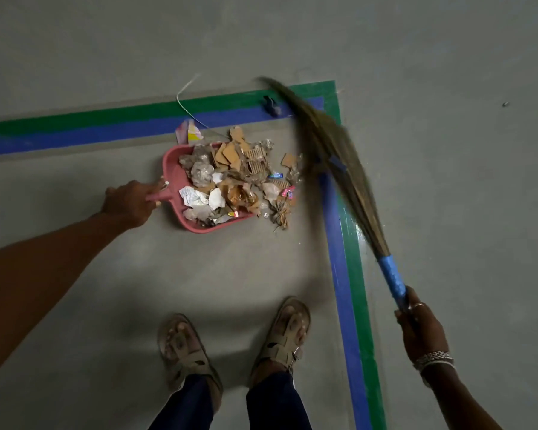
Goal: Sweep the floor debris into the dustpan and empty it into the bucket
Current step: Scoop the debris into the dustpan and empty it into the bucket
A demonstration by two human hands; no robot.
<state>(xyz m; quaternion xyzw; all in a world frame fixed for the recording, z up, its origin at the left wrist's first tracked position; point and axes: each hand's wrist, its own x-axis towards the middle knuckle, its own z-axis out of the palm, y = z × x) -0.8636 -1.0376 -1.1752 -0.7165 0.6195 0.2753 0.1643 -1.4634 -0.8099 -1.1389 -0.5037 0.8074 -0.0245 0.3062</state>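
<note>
A pink dustpan (172, 173) lies flat on the grey floor, its mouth facing right. My left hand (128, 201) grips its handle. A pile of debris (246, 178), cardboard scraps, crumpled paper and wrappers, lies half in the pan and half on the floor to its right. My right hand (420, 328) holds the blue-wrapped handle of a grass broom (339, 156). The broom's bristles are blurred and reach up past the right side of the pile. No bucket is in view.
Green and blue tape lines (348, 274) mark a corner on the floor around the pile. A white string (184, 102) and a dark scrap (271, 105) lie on the tape at the back. A colourful wrapper (188, 135) lies behind the pan. My sandalled feet (233, 346) stand below.
</note>
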